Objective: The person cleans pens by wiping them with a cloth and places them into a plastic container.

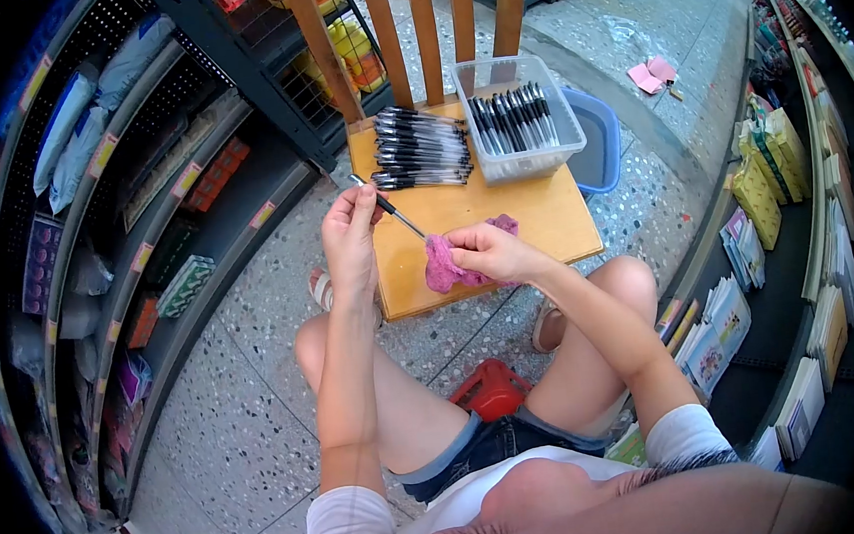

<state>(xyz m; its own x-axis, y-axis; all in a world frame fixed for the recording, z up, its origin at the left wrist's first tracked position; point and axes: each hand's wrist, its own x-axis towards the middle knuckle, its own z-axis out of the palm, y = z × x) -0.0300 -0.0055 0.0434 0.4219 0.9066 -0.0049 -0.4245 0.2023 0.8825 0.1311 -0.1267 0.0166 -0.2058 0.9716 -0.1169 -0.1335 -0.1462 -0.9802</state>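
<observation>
My left hand (352, 235) pinches one end of a black-and-clear pen (400, 216), which slants down to the right. At its other end, my right hand (491, 253) grips a crumpled pink cloth (444, 269) that wraps around the pen's tip. Both hands are above the wooden chair seat (544, 220). Several similar pens (421, 149) lie in a stacked row at the seat's back left. To their right stands a clear plastic box (549, 162) with more pens upright inside.
A blue basin (597, 138) sits on the floor behind the box. Curved store shelves rise on the left (179, 176) and right (813, 267). Pink paper (651, 75) lies on the speckled floor. Something red (492, 390) is between my legs.
</observation>
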